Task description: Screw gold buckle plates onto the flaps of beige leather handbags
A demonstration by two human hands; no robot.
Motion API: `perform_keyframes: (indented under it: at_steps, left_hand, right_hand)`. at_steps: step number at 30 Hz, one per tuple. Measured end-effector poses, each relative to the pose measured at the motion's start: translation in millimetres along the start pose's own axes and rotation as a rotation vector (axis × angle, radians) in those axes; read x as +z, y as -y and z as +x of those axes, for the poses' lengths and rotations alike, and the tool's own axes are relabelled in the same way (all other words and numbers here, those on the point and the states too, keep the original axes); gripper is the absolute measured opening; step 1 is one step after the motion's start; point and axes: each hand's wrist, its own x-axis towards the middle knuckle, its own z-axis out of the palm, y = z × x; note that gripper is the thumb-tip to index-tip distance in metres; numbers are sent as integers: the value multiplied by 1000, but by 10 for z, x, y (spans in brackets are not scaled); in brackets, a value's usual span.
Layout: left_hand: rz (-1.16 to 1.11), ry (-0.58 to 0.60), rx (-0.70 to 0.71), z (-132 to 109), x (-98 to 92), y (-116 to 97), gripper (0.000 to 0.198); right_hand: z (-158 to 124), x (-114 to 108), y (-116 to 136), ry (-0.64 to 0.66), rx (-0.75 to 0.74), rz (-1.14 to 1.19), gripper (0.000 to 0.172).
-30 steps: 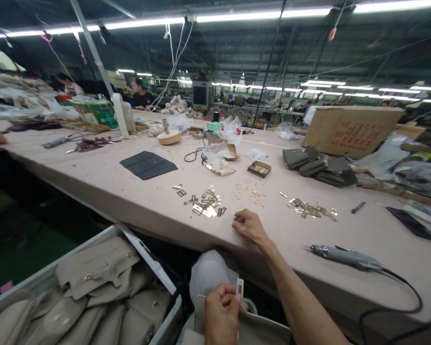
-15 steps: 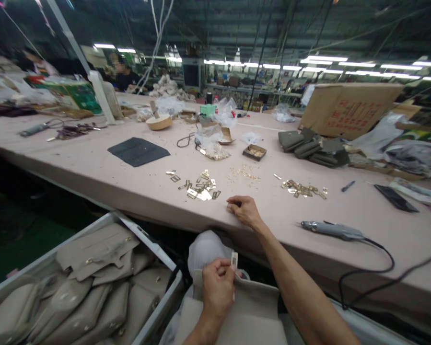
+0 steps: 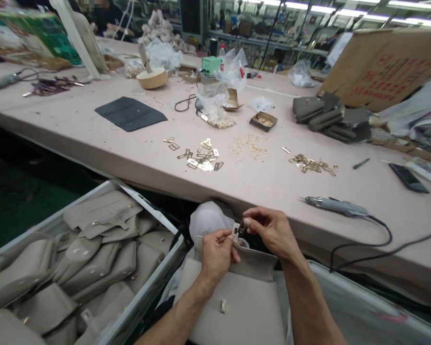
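A beige leather bag [image 3: 237, 306] lies on my lap below the table edge. My left hand [image 3: 215, 254] is closed on the bag's top flap, pinching a small pale tab [image 3: 235, 233]. Beside it my right hand [image 3: 271, 230] pinches a small dark metal piece [image 3: 241, 227], which touches the tab. A small metal fitting [image 3: 223, 305] sits on the bag's front. Gold metal plates [image 3: 201, 158] lie scattered on the pink table [image 3: 258, 184] just beyond my hands.
An electric screwdriver [image 3: 335, 207] with a black cord lies at the right. More gold parts [image 3: 312, 164] and loose screws [image 3: 249, 143] lie further back. A bin [image 3: 143, 297] of beige bags stands at my left. A cardboard box [image 3: 380, 62] and grey wallets [image 3: 319, 112] sit behind.
My right hand left the table top and came down to the bag, now pinching a small piece against the tab that my left hand holds. The view tilted downward.
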Motion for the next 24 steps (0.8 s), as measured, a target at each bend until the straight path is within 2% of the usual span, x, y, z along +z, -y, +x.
perform_keyframes:
  at_steps: [6, 15, 24]
  left_hand:
    - [7, 49, -5, -42, 7, 2, 39]
    - [2, 98, 31, -119, -7, -15, 42]
    - [-51, 109, 63, -172, -21, 16, 38]
  right_hand:
    - [-33, 97, -18, 42, 24, -82, 17]
    - [-96, 214, -95, -49, 59, -48, 20]
    - [-151, 227, -77, -49, 24, -89, 16]
